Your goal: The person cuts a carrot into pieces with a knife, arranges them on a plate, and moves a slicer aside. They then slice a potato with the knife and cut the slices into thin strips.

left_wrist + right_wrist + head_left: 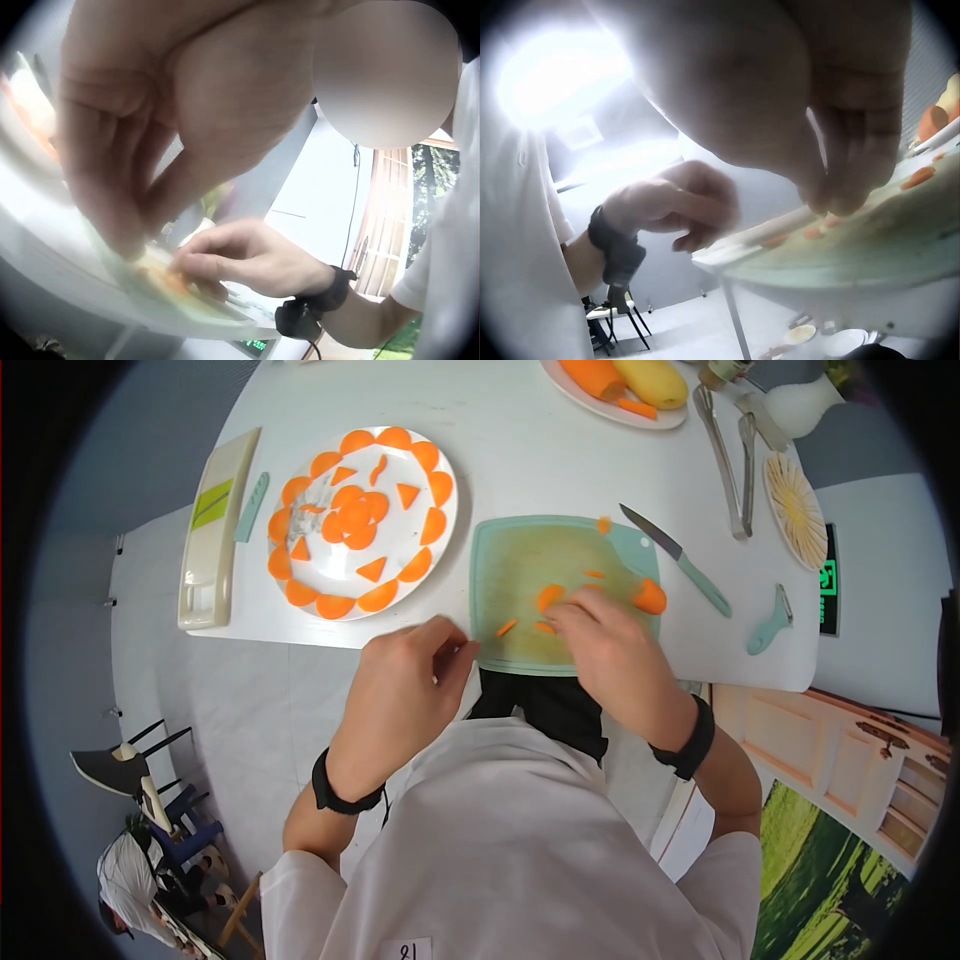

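Observation:
A pale green cutting board point(510, 545) lies at the table's front edge. Over its middle my right hand point(615, 655) points down, thumb and fingertips pinched together on a small carrot piece point(832, 221). Close by lie a round carrot slice point(549, 597) and several thin orange slivers; a thick carrot chunk point(649, 597) sits at the right. My left hand point(405, 675) hovers off the board's left edge, fingers loosely curled, nothing visible in it. Left of the board is a white plate point(400, 530) with carrot half-slices round its rim, triangles and a flower of overlapping slices.
Right of the board lie a green-handled knife point(690, 565), a peeler point(770, 625), metal tongs point(728, 470) and a fan-like woven piece point(797, 510). A plate point(655, 422) with a carrot and a yellow vegetable is at the back. Far left rest a slicer point(195, 575) and a small green knife point(252, 507).

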A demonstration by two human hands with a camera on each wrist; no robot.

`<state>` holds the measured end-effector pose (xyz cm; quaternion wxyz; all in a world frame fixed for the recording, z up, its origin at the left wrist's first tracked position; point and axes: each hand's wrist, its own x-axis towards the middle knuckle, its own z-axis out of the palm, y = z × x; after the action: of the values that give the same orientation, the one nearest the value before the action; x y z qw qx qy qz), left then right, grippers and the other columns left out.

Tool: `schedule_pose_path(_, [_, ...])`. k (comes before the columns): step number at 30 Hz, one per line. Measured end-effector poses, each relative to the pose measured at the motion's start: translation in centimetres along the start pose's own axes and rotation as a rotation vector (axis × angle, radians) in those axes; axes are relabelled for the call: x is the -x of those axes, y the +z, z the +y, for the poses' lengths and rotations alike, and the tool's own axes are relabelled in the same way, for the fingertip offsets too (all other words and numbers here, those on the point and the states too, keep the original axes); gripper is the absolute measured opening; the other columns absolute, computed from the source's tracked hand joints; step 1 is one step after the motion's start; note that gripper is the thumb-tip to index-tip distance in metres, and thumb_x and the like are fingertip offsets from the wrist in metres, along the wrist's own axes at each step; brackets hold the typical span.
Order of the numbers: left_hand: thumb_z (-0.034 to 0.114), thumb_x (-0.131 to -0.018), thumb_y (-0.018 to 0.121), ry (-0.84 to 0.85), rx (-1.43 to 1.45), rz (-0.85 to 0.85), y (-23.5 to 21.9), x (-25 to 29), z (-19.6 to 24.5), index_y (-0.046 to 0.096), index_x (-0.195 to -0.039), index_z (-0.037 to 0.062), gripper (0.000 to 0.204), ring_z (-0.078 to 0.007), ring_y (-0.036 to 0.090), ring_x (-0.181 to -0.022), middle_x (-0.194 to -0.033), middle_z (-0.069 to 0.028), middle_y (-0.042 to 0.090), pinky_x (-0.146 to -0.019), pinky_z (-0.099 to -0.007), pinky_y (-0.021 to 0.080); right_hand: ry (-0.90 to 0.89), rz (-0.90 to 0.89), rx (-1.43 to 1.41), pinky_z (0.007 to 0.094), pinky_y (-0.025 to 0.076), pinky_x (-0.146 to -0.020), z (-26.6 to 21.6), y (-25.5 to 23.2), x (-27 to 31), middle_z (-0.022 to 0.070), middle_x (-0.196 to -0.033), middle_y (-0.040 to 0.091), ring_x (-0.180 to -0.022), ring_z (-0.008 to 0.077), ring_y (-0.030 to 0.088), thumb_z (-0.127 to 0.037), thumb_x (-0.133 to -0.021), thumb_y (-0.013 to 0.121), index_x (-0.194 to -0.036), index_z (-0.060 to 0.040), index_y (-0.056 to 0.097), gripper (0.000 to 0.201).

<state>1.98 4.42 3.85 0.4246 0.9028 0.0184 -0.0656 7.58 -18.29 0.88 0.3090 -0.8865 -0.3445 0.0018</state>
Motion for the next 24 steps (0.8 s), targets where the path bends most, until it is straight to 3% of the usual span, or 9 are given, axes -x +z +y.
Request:
schedule_pose_path(4, [0.009, -0.099, 0.063, -0.301, 0.437, 0.258, -1.3, 2.5, -3.7, 0.062, -0.095, -0.0073, 0.017, -0.0157, 0.069, -0.068, -0.080, -0.0120, 0.070, -0.060, -0.0280, 0.057, -0.036, 0.049, 0.064, 0.0395, 0.053, -0.078, -0.4, -2.0, -1.6, 0.0123, -0.091, 0.061, -0.087, 0.0306, 0.062, 0.002, -0.081, 0.062, -0.096, -0.0003, 0.064, 0.015])
schedule_pose_path(6, [0.013, -0.101, 0.059, -0.393, 0.649, 0.388, -2.2, 3.7, -5.8, 0.056, -0.108, -0.0078, 0.022, -0.0239, 0.074, -0.077, -0.090, -0.0198, 0.071, -0.069, -0.0312, 0.061, -0.061, 0.039, 0.112, 0.0411, 0.053, -0.079, -1.2, -3.0, -3.0, 0.0132, -0.092, 0.062, -0.089, 0.0322, 0.062, 0.004, -0.081, 0.060, -0.096, 0.0005, 0.064, 0.016])
schedule_pose_path(8, [0.011, -0.101, 0.054, -0.444, 0.774, 0.492, -2.5, 4.5, -6.3, 0.051, -0.121, -0.0106, 0.030, -0.0264, 0.074, -0.086, -0.099, -0.0231, 0.071, -0.075, -0.0325, 0.061, -0.108, 0.012, 0.196, 0.0428, 0.053, -0.080, -1.5, -4.0, -5.3, 0.0145, -0.092, 0.064, -0.091, 0.0340, 0.062, 0.005, -0.081, 0.059, -0.096, 0.0015, 0.063, 0.016])
schedule_pose_path(12, [0.007, -0.099, 0.050, -0.342, 0.788, 0.503, -3.8, 5.0, -7.2, 0.042, -0.139, -0.0134, 0.045, -0.0263, 0.073, -0.094, -0.107, -0.0230, 0.069, -0.078, -0.0324, 0.061, -0.173, -0.078, -0.014, 0.0498, 0.051, -0.078, -0.6, -2.6, -12.7, 0.0234, -0.087, 0.064, -0.086, 0.0440, 0.062, 0.003, -0.084, 0.056, -0.096, 0.0053, 0.058, 0.013])
schedule_pose_path(14, [0.006, -0.098, 0.048, -0.327, 0.762, 0.482, -5.0, 4.6, -7.0, 0.037, -0.145, -0.0137, 0.051, -0.0258, 0.073, -0.094, -0.109, -0.0226, 0.069, -0.079, -0.0327, 0.060, -0.142, -0.019, -0.073, 0.0525, 0.049, -0.075, 0.6, 0.0, -16.9, 0.0265, -0.084, 0.063, -0.083, 0.0471, 0.062, -0.007, -0.090, 0.054, -0.093, 0.0069, 0.057, 0.015])
schedule_pose_path(16, [0.005, -0.097, 0.048, -0.333, 0.792, 0.449, -5.6, 3.9, -6.8, 0.039, -0.144, -0.0144, 0.052, -0.0249, 0.071, -0.099, -0.110, -0.0192, 0.068, -0.084, -0.0342, 0.059, -0.019, -0.204, 0.056, 0.0429, 0.050, -0.085, -0.2, 0.1, -20.9, 0.0248, -0.101, 0.070, -0.092, 0.0404, 0.066, -0.031, -0.103, 0.045, -0.113, 0.0096, 0.061, 0.045])
schedule_pose_path(19, [0.004, -0.096, 0.046, -0.324, 0.872, 0.407, -6.4, 2.8, -7.8, 0.043, -0.142, -0.0150, 0.050, -0.0240, 0.068, -0.103, -0.110, -0.0172, 0.065, -0.087, -0.0349, 0.057, 0.298, -0.355, -0.139, 0.0385, 0.049, -0.080, 0.0, 1.7, -24.8, 0.0186, -0.091, 0.069, -0.083, 0.0308, 0.063, -0.042, -0.105, 0.043, -0.100, 0.0085, 0.063, 0.054])
schedule_pose_path(22, [0.005, -0.095, 0.045, -0.321, 0.895, 0.319, -7.9, 2.5, -9.1, 0.046, -0.140, -0.0149, 0.049, -0.0235, 0.068, -0.099, -0.110, -0.0167, 0.066, -0.087, -0.0348, 0.056, 0.193, -0.288, -0.126, 0.0346, 0.047, -0.076, 0.1, 2.1, -24.3, 0.0122, -0.082, 0.064, -0.077, 0.0227, 0.055, -0.047, -0.105, 0.040, -0.089, 0.0059, 0.062, 0.060])
schedule_pose_path(24, [0.011, -0.099, 0.046, -0.301, 0.903, 0.284, -9.0, 2.0, -9.8, 0.051, -0.136, -0.0139, 0.045, -0.0224, 0.068, -0.097, -0.108, -0.0150, 0.066, -0.085, -0.0349, 0.056, 0.252, -0.330, -0.132, 0.0429, 0.049, -0.082, -0.5, 0.8, -23.6, 0.0254, -0.086, 0.065, -0.082, 0.0352, 0.062, -0.049, -0.105, 0.038, -0.089, 0.0111, 0.063, 0.067])
